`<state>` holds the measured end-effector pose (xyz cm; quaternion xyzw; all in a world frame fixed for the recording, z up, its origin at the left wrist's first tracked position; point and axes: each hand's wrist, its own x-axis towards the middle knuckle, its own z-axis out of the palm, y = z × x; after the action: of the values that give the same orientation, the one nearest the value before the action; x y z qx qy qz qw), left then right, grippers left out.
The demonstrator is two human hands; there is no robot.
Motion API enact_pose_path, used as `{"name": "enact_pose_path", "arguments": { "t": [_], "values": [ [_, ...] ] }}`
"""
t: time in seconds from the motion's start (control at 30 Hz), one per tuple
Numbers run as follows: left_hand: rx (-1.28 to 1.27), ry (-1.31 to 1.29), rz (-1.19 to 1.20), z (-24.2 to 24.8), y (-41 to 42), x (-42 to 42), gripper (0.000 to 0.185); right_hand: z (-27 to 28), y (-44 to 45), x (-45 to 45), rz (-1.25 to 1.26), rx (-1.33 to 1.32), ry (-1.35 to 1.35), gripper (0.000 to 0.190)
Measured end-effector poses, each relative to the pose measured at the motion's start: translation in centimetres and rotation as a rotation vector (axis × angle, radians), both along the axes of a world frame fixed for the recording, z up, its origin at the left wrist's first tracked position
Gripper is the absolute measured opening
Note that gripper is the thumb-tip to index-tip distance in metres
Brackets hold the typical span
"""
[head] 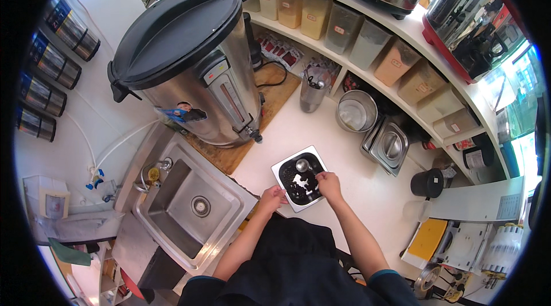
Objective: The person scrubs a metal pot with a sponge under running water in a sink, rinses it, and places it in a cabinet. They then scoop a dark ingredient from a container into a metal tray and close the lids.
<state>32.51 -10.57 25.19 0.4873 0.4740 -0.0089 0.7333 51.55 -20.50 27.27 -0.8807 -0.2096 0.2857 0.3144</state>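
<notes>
In front of me a square stainless steel pan (pixel 292 158) lies on the white counter. Small glossy black balls (pixel 294 189), apparently tapioca pearls, are inside it, with a bright patch among them. My left hand (pixel 272 200) grips the pan's left rim with its fingers at the edge. Over the opposite side, my right hand (pixel 329 185) is closed around the handle of a metal ladle. The ladle's round bowl (pixel 302 165) rests in the far part of the pan; most of its handle is hard to make out.
A steel sink (pixel 178 209) adjoins the counter at left. Behind it a large urn (pixel 198 104) stands on a wooden board (pixel 275 86). A utensil cup (pixel 313 91), round pot (pixel 357 111) and lidded pans (pixel 389 144) stand below shelved bins (pixel 316 15). A black tub (pixel 427 183) is at right.
</notes>
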Motion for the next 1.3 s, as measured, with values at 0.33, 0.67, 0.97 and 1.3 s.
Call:
{"name": "enact_pose_path", "arguments": {
  "t": [0.33, 0.67, 0.97, 1.3],
  "values": [
    [0.013, 0.011, -0.007, 0.5, 0.1, 0.0, 0.013, 1.8, -0.9, 0.1, 0.124, -0.101, -0.139, 0.02],
    [-0.013, 0.006, 0.011, 0.5, 0.2, -0.2, 0.013, 2.8, -1.3, -2.5, 0.512, -0.197, -0.583, 0.013],
    [-0.002, 0.019, -0.02, 0.9, 0.3, 0.0, 0.013, 0.7, -1.8, -2.3, 0.734, -0.231, -0.905, 0.041],
    [-0.006, 0.021, -0.011, 0.7, 0.2, -0.2, 0.012, 2.1, -3.1, -2.6, 0.691, -0.212, -0.768, 0.043]
  ]
}}
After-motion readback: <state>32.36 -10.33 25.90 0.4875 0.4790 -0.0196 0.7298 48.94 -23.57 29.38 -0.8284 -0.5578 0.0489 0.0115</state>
